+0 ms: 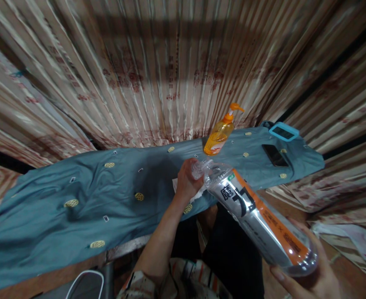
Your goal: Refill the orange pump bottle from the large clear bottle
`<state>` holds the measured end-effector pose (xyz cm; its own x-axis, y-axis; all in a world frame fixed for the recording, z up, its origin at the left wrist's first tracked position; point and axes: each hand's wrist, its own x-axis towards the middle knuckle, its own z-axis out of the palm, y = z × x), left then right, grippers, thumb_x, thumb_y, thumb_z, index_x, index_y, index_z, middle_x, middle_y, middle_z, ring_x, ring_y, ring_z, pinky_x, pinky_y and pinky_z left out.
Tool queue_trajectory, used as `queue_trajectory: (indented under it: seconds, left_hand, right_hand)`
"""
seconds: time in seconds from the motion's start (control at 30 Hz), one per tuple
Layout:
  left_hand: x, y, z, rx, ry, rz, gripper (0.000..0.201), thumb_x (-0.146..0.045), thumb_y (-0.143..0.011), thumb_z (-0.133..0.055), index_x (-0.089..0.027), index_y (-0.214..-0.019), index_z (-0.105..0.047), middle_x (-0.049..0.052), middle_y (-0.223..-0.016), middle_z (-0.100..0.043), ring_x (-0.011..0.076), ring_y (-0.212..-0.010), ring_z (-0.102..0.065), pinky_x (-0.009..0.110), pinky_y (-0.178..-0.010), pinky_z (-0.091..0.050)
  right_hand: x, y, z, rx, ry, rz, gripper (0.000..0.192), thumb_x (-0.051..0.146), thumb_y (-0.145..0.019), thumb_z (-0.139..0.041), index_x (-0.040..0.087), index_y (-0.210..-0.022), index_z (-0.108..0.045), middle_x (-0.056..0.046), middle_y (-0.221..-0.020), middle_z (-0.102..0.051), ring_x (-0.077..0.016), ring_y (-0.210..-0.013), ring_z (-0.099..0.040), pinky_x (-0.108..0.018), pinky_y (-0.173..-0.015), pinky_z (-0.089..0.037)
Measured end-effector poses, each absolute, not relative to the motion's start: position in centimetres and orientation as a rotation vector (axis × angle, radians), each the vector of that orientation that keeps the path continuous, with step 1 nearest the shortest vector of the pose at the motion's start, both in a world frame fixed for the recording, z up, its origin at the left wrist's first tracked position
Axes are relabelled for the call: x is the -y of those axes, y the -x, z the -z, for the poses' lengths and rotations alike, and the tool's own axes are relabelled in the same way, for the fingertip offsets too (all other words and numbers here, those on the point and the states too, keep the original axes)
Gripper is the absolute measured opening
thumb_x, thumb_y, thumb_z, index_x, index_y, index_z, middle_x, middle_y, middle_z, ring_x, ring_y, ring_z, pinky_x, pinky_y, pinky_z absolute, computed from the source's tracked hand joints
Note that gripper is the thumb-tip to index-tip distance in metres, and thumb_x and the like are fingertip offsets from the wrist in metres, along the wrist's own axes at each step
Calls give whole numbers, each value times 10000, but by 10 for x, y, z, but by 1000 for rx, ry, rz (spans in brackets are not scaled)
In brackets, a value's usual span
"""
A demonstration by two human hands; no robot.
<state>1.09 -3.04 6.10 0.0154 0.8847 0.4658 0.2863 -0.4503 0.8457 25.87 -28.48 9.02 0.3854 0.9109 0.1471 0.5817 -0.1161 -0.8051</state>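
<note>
A large clear plastic bottle with a silver and orange label is tilted in front of me, its neck end up and to the left. My right hand grips it at the base. At the neck end, the fingers of my left hand are closed around clear plastic; whether this is the neck itself or a separate piece I cannot tell. Something white like a tissue shows just under my left hand, partly hidden by it. No liquid is visible in the bottle.
A narrow table with a blue-green cloth runs across. On it stand an orange pump bottle, a dark phone and a light-blue framed device. Patterned curtains hang behind. A white-rimmed dark object is at lower left.
</note>
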Motion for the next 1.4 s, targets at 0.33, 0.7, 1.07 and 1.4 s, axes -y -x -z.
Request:
queue_trajectory:
  seconds: [0.33,0.7,1.07,1.4]
  left_hand:
    - [32,-10,-63,-1216,-1755,-1408,404,-409,-786,-855,-212,-1063,-637,63,-995,-732,261,-958,-732,434,-888,-621]
    - [34,-11,-67,-1234,-1729,-1381,429,-429,-766,-885,-212,-1032,-628,60,-991,-724,253,-966,-724,413,-902,-607]
    - [30,-10,-61,-1245,-1801,-1394,416,-414,-771,-878,-219,-1041,-628,58,-1011,-720,249,-957,-715,417,-888,-609]
    - [28,-11,-57,-1234,-1837,-1394,434,-458,-800,-847,-209,-1079,-627,69,-1039,-719,251,-980,-712,408,-890,-603]
  right_hand:
    - [280,-241,-105,1291,1821,-415,892,582,-685,-896,262,-1438,-540,-157,-1448,-637,-437,-1332,-627,-655,-1139,-491]
    - [281,-255,-104,1492,1814,-287,844,557,-764,-853,272,-1480,-509,-143,-1459,-639,-381,-1294,-667,-512,-1046,-598]
    - [279,-253,-100,1327,1776,-386,879,562,-735,-869,264,-1482,-514,-146,-1477,-614,-397,-1324,-641,-555,-1098,-552]
    - [283,-264,-103,1369,1808,-449,906,525,-737,-886,253,-1500,-481,-161,-1540,-558,-412,-1391,-587,-598,-1149,-497]
